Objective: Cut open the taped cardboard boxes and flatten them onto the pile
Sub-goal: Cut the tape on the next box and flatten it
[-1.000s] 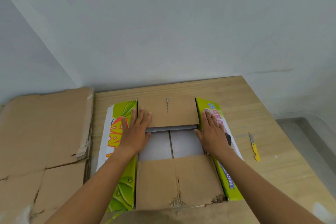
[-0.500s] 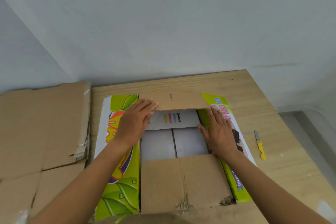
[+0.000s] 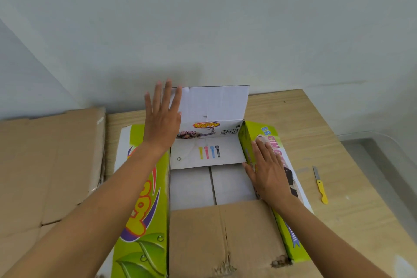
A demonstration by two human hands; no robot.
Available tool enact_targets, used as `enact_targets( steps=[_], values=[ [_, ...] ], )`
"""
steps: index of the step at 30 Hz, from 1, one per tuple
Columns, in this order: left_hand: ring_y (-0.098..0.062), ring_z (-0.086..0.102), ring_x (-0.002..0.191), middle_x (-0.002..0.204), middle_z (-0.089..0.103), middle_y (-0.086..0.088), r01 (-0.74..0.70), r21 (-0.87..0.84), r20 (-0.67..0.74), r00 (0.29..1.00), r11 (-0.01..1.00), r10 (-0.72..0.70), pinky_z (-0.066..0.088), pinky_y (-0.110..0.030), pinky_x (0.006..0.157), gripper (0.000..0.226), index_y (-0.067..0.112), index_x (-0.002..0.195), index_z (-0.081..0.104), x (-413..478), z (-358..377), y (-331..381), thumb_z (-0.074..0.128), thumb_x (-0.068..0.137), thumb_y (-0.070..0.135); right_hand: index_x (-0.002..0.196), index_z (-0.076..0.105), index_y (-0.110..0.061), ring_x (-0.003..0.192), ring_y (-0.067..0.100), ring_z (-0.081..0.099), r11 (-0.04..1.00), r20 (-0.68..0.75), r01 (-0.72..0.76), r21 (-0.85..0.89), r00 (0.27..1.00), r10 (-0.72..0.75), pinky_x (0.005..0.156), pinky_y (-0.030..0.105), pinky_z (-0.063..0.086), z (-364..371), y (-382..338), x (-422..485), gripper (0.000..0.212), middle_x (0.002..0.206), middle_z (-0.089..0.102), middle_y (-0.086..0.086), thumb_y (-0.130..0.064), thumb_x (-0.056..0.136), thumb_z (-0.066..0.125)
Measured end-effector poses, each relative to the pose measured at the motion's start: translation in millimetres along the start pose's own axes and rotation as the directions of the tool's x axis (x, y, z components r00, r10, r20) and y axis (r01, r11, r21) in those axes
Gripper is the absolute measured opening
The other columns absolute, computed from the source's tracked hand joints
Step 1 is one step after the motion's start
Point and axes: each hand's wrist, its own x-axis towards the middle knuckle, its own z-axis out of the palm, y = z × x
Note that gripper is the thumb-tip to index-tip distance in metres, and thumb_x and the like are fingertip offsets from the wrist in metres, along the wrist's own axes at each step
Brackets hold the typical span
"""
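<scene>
In the head view we look down on a wooden table (image 3: 334,133) that runs back to a pale wall (image 3: 203,29). Its right edge slants down the right of the frame, and bare wood lies open on that side. The yellow-handled knife (image 3: 320,186) rests there alone, well apart from the box. At the left, the pile of flattened cardboard (image 3: 45,165) lies just beside the table's edge.

The printed box (image 3: 144,214) sits in the middle of the frame, its green side panels splayed outward. The brown near flap (image 3: 225,239) lies at the bottom centre. The white far flap (image 3: 214,104) stands upright against the wall.

Our left hand (image 3: 163,117) is flat with its fingers spread and straight. It is at the left edge of that upright flap and grips nothing. Our right hand (image 3: 268,169) lies flat on the right green panel, fingers straight, and holds nothing either.

A second ago the far flap lay folded down with its brown side up, and half a second ago it was partly raised. It now stands on end with its white face towards us. The left hand has gone up with it from the left panel, while the right hand has stayed on the right panel.
</scene>
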Motion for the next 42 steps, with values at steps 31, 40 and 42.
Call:
enact_targets(
  steps=[31, 40, 42],
  values=[
    [-0.011, -0.026, 0.143, 0.156, -0.017, 0.006, 0.272, -0.187, 0.455, 0.876, 0.944, -0.162, -0.023, -0.027, 0.111, 0.083, 0.024, 0.153, 0.013, -178, -27, 45, -0.002, 0.083, 0.067, 0.117, 0.061, -0.001, 0.115, 0.037, 0.057, 0.977, -0.051, 0.207, 0.054, 0.978, -0.205, 0.095, 0.053, 0.044, -12, -5, -1, 0.047, 0.126, 0.058, 0.02, -0.031, 0.091, 0.037],
    [-0.011, -0.024, 0.143, 0.155, -0.017, 0.007, 0.302, -0.207, 0.44, 0.878, 0.931, -0.187, -0.024, -0.03, 0.112, 0.088, 0.025, 0.153, 0.017, -217, -42, 59, -0.003, 0.082, 0.073, 0.123, 0.061, -0.009, 0.112, 0.028, 0.057, 0.908, 0.399, 0.419, 0.007, 0.831, -0.387, 0.094, 0.035, 0.044, -25, -41, -48, 0.043, 0.123, 0.062, 0.011, -0.037, 0.1, 0.036],
    [-0.009, -0.025, 0.142, 0.154, -0.018, 0.009, 0.303, -0.221, 0.439, 0.88, 0.927, -0.183, -0.027, -0.027, 0.108, 0.085, 0.026, 0.152, 0.019, -221, -47, 61, 0.0, 0.081, 0.069, 0.125, 0.057, -0.011, 0.114, 0.025, 0.055, 0.923, 0.454, 0.384, -0.021, 0.826, -0.334, 0.093, 0.034, 0.043, -31, -45, -62, 0.042, 0.126, 0.059, 0.008, -0.036, 0.102, 0.033]
  ],
)
